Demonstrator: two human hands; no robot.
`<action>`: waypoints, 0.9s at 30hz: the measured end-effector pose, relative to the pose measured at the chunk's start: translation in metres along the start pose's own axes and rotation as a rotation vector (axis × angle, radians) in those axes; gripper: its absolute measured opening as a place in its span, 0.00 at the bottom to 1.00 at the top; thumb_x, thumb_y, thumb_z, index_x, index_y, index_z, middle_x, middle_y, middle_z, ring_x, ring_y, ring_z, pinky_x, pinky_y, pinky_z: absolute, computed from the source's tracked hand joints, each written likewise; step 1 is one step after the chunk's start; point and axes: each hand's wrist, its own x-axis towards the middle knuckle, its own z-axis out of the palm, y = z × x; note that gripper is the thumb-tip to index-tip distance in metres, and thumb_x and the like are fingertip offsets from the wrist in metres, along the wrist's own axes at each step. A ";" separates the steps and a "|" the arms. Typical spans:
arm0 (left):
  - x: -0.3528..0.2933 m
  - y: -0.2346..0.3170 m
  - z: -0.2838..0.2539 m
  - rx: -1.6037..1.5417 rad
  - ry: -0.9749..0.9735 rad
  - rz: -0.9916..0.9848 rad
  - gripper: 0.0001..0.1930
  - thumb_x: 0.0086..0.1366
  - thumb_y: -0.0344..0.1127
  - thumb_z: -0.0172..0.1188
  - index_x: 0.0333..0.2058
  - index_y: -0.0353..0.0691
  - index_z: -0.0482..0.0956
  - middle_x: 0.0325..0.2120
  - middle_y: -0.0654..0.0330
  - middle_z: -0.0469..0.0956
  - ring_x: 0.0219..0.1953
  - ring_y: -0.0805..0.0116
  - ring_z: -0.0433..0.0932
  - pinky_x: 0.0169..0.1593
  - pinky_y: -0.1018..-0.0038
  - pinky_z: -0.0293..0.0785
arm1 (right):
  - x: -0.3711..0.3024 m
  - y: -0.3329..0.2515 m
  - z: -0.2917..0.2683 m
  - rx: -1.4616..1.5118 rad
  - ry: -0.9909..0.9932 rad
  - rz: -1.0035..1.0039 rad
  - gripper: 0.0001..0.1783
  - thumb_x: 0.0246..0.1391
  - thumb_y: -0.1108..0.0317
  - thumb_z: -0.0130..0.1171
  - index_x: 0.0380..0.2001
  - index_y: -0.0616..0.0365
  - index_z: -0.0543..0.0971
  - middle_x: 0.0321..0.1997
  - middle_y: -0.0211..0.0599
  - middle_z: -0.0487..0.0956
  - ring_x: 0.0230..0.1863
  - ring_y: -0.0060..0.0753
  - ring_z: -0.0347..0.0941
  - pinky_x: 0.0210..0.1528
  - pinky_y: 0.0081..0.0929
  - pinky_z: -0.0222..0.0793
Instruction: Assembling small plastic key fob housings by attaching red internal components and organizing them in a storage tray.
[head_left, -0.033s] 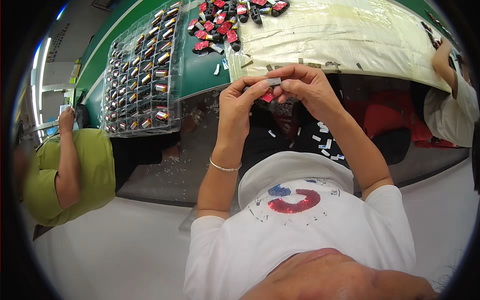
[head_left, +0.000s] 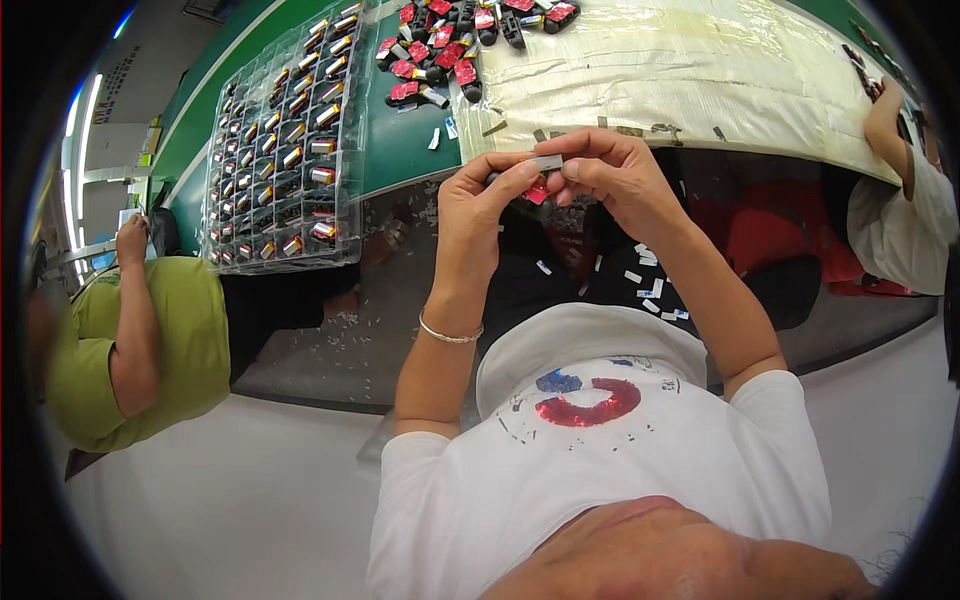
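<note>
My left hand [head_left: 482, 192] is closed around a small black part with a red film patch [head_left: 537, 192]; its thumb presses along the upper side. A small silvery-grey flat piece [head_left: 547, 162] shows at the top between the two thumbs. My right hand [head_left: 622, 178] pinches at the right end of that piece with thumb and forefinger, its other fingers curled below. Both hands meet just off the table's near edge, above my lap. Fingers cover most of the black part, so its full shape is hidden.
A heap of black parts with red patches [head_left: 440, 58] lies on the green table [head_left: 395, 140]. To its left, a clear compartment tray [head_left: 350, 245] holds several silvery pieces. Pale sheeting [head_left: 650, 75] covers the right side. White scraps [head_left: 650, 290] lie on my lap. People sit left and right.
</note>
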 end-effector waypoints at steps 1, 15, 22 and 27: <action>-0.001 0.002 0.001 0.042 0.007 0.030 0.09 0.60 0.28 0.64 0.38 0.30 0.81 0.28 0.61 0.81 0.29 0.80 0.78 0.36 0.85 0.71 | 0.001 -0.001 0.000 0.022 0.000 0.011 0.14 0.56 0.75 0.54 0.46 0.67 0.78 0.33 0.37 0.81 0.33 0.21 0.78 0.41 0.18 0.76; 0.022 0.015 -0.011 0.335 -0.075 0.032 0.08 0.62 0.32 0.62 0.32 0.30 0.82 0.26 0.60 0.81 0.28 0.78 0.77 0.35 0.83 0.72 | 0.008 -0.009 -0.002 -1.228 0.092 -0.676 0.06 0.51 0.71 0.62 0.35 0.55 0.82 0.33 0.32 0.81 0.32 0.32 0.79 0.35 0.24 0.73; 0.021 0.005 -0.012 0.049 -0.152 -0.134 0.08 0.62 0.32 0.61 0.34 0.32 0.82 0.26 0.59 0.81 0.29 0.75 0.78 0.36 0.81 0.73 | 0.015 -0.002 -0.010 -0.255 0.115 -0.086 0.09 0.61 0.67 0.57 0.37 0.62 0.79 0.37 0.28 0.79 0.35 0.19 0.75 0.41 0.19 0.73; 0.018 -0.003 -0.009 0.058 -0.103 -0.123 0.07 0.62 0.31 0.62 0.35 0.32 0.82 0.26 0.59 0.81 0.29 0.76 0.78 0.36 0.81 0.73 | 0.011 -0.002 -0.025 -0.015 0.160 -0.001 0.08 0.61 0.68 0.56 0.37 0.63 0.79 0.37 0.30 0.78 0.36 0.19 0.74 0.42 0.18 0.72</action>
